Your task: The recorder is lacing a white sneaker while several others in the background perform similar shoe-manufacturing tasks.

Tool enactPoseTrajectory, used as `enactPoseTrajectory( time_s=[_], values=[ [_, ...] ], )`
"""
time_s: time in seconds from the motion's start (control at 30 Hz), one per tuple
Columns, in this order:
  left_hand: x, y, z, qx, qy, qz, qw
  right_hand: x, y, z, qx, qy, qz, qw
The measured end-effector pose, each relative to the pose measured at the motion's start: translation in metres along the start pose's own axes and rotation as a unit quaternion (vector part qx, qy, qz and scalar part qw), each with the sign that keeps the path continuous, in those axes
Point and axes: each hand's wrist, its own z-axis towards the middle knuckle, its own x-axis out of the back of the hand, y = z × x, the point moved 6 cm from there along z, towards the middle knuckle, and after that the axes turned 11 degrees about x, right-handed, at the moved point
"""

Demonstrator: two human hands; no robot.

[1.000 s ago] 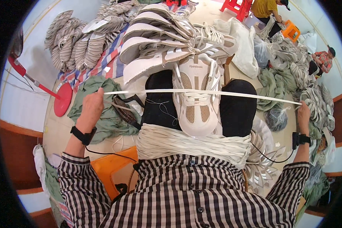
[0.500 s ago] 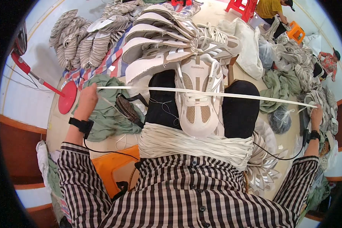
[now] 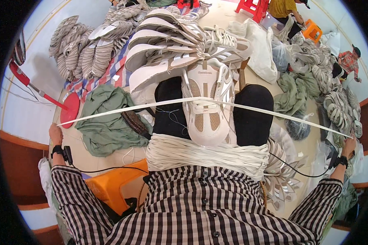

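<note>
A beige and white shoe upper rests between my black-clad knees, toe toward me. From its lower eyelets a cream shoelace runs out taut to both sides. My left hand is closed on one end, far out to the left near the red lamp base. The other end is gripped in my right hand, far out to the right. Across my lap lies a thick bundle of cream laces. Just beyond the shoe upper sits a fanned stack of shoe uppers, and a laced one tops its right side.
Bundled uppers lie on a striped sheet at the far left. A red round lamp base and green cloth are on the left, an orange stool beside me. White sacks and more uppers fill the right. Two people work farther off.
Both my hands have moved outward and toward me, the left one most. The lace now stretches longer on each side and slopes down from the shoe upper.
</note>
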Motion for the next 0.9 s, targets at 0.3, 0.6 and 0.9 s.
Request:
enactPoseTrajectory(
  time_s=[0.3,0.6,0.9],
  values=[
    [-0.023,-0.014,0.011,0.18,-0.089,-0.145,0.969,-0.016,-0.102,-0.054,-0.094,0.034,0.418,0.903],
    [-0.048,0.006,-0.014,-0.07,0.042,0.146,0.986,-0.025,-0.526,-0.174,0.096,-0.287,0.618,0.726],
    [-0.049,-0.018,-0.02,0.161,-0.084,-0.068,0.981,-0.058,-0.595,-0.19,0.308,-0.179,0.492,0.794]
  ],
)
